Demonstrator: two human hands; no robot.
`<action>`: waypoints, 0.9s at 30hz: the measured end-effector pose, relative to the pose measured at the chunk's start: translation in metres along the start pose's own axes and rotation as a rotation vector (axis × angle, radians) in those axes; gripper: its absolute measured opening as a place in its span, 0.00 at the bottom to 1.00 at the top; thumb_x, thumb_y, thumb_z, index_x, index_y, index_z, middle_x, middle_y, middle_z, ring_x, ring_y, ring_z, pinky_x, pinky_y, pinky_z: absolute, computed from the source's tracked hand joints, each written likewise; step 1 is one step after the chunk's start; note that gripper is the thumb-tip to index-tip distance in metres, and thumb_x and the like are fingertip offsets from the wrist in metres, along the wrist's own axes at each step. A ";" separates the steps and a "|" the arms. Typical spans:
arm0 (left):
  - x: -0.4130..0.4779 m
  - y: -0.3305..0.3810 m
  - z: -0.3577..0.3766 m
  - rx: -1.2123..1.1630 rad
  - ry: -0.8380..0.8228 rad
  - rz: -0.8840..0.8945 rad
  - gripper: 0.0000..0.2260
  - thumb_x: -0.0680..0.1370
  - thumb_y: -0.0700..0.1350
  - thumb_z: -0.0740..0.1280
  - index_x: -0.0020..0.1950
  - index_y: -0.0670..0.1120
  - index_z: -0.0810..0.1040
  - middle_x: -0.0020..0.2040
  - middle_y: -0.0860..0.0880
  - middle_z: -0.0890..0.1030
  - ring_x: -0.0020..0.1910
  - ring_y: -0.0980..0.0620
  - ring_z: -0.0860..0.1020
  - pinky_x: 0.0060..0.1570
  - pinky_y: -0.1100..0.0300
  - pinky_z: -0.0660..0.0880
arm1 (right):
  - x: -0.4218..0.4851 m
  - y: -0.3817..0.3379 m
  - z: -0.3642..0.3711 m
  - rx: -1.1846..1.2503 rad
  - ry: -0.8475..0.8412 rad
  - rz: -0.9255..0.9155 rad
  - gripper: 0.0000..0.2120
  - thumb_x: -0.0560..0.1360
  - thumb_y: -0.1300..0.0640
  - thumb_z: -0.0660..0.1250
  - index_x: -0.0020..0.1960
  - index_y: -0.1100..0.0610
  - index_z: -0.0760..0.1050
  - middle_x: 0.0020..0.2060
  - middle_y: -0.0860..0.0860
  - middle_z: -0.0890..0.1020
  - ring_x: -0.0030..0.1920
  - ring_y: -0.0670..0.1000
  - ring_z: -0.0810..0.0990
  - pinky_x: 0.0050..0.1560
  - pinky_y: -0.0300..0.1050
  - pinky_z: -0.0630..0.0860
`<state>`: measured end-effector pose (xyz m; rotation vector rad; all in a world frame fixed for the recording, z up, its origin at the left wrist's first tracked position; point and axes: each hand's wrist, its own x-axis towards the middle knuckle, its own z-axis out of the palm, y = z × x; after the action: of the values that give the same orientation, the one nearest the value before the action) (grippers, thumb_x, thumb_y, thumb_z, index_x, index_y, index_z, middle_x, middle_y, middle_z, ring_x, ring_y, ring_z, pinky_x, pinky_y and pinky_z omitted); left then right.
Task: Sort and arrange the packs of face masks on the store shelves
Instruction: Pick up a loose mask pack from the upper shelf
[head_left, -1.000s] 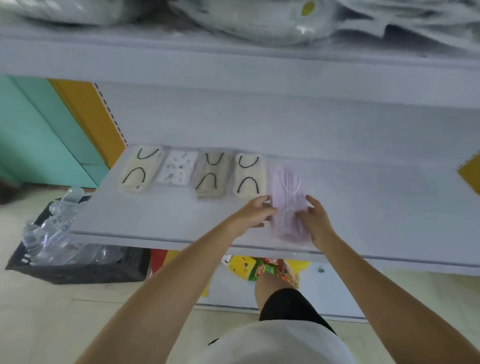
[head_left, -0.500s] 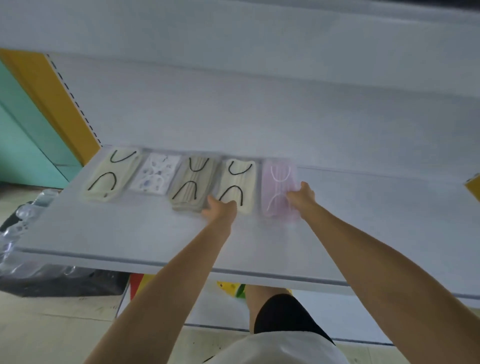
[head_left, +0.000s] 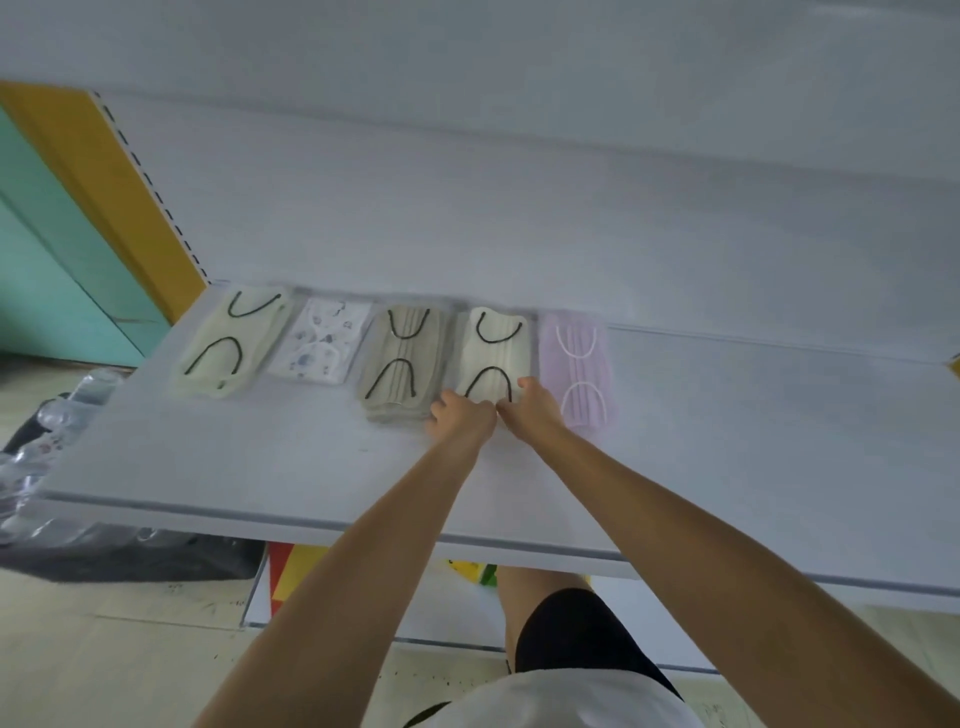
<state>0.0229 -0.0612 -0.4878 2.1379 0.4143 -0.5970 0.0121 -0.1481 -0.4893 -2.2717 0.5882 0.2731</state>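
Note:
Five face mask packs lie in a row at the back of the white shelf (head_left: 727, 441). From the left they are a cream pack (head_left: 231, 343) with black loops, a white patterned pack (head_left: 322, 340), a grey-beige pack (head_left: 402, 358), a second cream pack (head_left: 496, 343) with black loops, and a lilac pack (head_left: 579, 364). My left hand (head_left: 460, 415) and my right hand (head_left: 532, 410) meet at the near edge of the second cream pack. Both hands have curled fingers and hold that edge, the right one at its near right corner. The near end of that pack is hidden by my hands.
A yellow upright (head_left: 104, 182) and a teal wall (head_left: 41, 260) bound the shelf on the left. A black bin (head_left: 130, 556) with clear plastic wrapping stands on the floor below left. Colourful goods (head_left: 467, 569) show under the shelf's front edge.
The lilac pack went from the shelf's front to the row's right end. My right hand left it and joined my left hand at the second cream pack.

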 end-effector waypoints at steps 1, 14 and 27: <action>0.001 0.000 -0.002 0.058 -0.005 0.001 0.26 0.79 0.45 0.56 0.76 0.40 0.53 0.75 0.44 0.56 0.73 0.44 0.56 0.69 0.51 0.59 | 0.001 0.001 0.000 0.007 -0.011 0.015 0.25 0.76 0.58 0.60 0.71 0.62 0.60 0.67 0.59 0.69 0.64 0.58 0.71 0.57 0.47 0.69; -0.007 0.019 -0.003 0.155 -0.058 -0.006 0.20 0.79 0.44 0.59 0.69 0.39 0.64 0.70 0.39 0.61 0.68 0.42 0.62 0.65 0.57 0.61 | 0.002 0.013 -0.005 0.157 -0.020 0.072 0.22 0.79 0.62 0.55 0.73 0.56 0.61 0.65 0.54 0.71 0.63 0.56 0.72 0.57 0.46 0.70; -0.001 0.023 -0.008 -0.257 -0.059 0.060 0.22 0.77 0.34 0.59 0.71 0.40 0.62 0.67 0.42 0.70 0.64 0.43 0.72 0.56 0.56 0.71 | -0.005 0.011 -0.002 0.250 0.011 0.102 0.22 0.79 0.64 0.52 0.72 0.57 0.63 0.65 0.55 0.72 0.61 0.56 0.73 0.52 0.44 0.70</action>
<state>0.0350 -0.0683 -0.4680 1.8765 0.3723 -0.5407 0.0022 -0.1542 -0.4928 -2.0070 0.7051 0.2235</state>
